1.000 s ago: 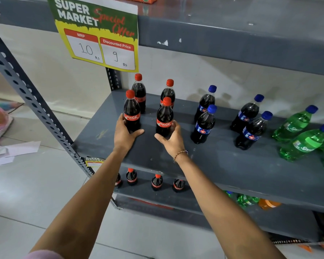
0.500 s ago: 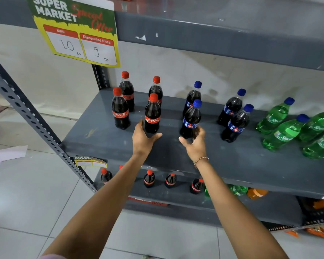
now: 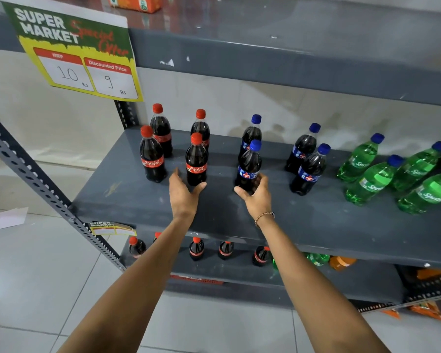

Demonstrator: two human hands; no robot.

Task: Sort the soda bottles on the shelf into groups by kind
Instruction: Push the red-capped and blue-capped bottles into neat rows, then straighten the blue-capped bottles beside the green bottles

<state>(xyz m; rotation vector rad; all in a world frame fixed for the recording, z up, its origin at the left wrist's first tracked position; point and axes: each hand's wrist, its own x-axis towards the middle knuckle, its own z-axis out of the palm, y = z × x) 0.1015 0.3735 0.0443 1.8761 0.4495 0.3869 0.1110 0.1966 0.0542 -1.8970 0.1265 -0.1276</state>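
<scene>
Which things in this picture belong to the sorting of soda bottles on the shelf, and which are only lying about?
Job: red-capped Coca-Cola bottles, blue-capped cola bottles, green Sprite bottles, middle shelf, left hand, right hand gripping the front blue-capped bottle.
Lying about: price sign, papers on the floor, bottles on the lower shelf, orange box on top.

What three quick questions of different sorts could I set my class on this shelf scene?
1. True or false: the red-capped Coca-Cola bottles stand right of the green Sprite bottles.
2. How many blue-capped bottles stand on the middle shelf?
3. The right hand grips: A a Sprite bottle; B a blue-capped bottle; C a price sign.
Key: 1 false; 2 four; 3 B.
</scene>
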